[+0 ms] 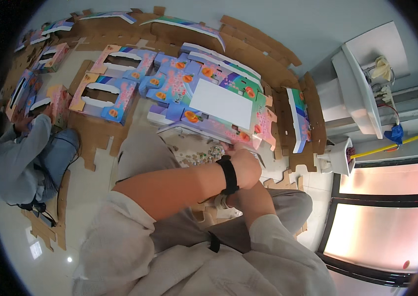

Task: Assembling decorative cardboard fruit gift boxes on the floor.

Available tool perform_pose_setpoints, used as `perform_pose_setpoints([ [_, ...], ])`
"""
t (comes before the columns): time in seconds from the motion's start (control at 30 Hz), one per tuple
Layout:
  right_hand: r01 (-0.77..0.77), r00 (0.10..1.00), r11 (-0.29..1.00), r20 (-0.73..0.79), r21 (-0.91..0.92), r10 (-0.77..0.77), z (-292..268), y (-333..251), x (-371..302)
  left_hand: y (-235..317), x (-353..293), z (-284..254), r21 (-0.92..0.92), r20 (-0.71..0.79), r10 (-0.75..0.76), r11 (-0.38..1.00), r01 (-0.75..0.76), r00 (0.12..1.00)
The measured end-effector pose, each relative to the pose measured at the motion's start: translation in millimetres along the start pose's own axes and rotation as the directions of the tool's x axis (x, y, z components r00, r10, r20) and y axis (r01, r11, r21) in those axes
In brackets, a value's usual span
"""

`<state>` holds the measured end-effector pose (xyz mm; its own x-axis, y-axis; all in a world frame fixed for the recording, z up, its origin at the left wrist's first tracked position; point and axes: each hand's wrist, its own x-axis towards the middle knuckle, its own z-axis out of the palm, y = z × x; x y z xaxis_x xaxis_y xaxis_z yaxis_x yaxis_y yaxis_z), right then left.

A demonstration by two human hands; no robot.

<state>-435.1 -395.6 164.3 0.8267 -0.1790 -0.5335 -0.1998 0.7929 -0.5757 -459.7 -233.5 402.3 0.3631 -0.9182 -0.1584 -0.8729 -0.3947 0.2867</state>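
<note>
My left hand (pixel 246 165), with a black strap round its wrist, is at the near edge of a large printed cardboard sheet (pixel 189 93). The back of the hand is rounded and its fingers look curled; whatever they hold is hidden. My left arm crosses over my right forearm (pixel 257 203), and my right hand is mostly covered by the left wrist. A pale band (pixel 221 201) shows below the crossing. The sheet is purple, blue and green with orange fruit pictures and a white panel. Beside my hands lies a pile of small pale and brown pieces (pixel 213 154).
Printed boxes with cut-out openings (pixel 101 96) stand to the left. A person (pixel 26 163) sits there, one hand on a box. Brown cardboard (pixel 263 64) lines the far wall. At the right are a white basin (pixel 357 89), a yellow stick (pixel 391 144) and a black-framed door (pixel 381 222).
</note>
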Motion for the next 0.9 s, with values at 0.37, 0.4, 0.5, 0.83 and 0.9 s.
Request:
perform_pose_setpoints([
  [0.37,0.105,0.983,0.952,-0.173,0.287,-0.056,-65.0,51.7,27.2,-10.5,9.5,4.8,-0.073,-0.147,-0.022,0.997,0.011,0.989],
  [0.4,0.111,0.982,0.946,-0.178,0.303,-0.058,-63.7,54.0,29.8,-10.2,8.3,4.2,-0.082,-0.146,0.002,0.997,-0.014,0.989],
  [0.5,0.113,0.984,0.93,-0.172,0.351,-0.054,-49.9,55.5,47.0,-9.0,6.0,1.7,-0.119,-0.138,0.042,0.991,-0.059,0.99],
  [0.83,-0.016,0.982,0.991,-0.186,0.134,0.041,6.0,56.6,66.9,-11.8,6.9,2.4,-0.103,-0.136,0.069,0.991,-0.084,0.988],
  [0.9,0.004,0.979,0.998,-0.203,0.065,0.01,21.3,63.0,58.7,-12.2,6.6,1.5,-0.115,-0.139,0.075,0.989,-0.091,0.987],
])
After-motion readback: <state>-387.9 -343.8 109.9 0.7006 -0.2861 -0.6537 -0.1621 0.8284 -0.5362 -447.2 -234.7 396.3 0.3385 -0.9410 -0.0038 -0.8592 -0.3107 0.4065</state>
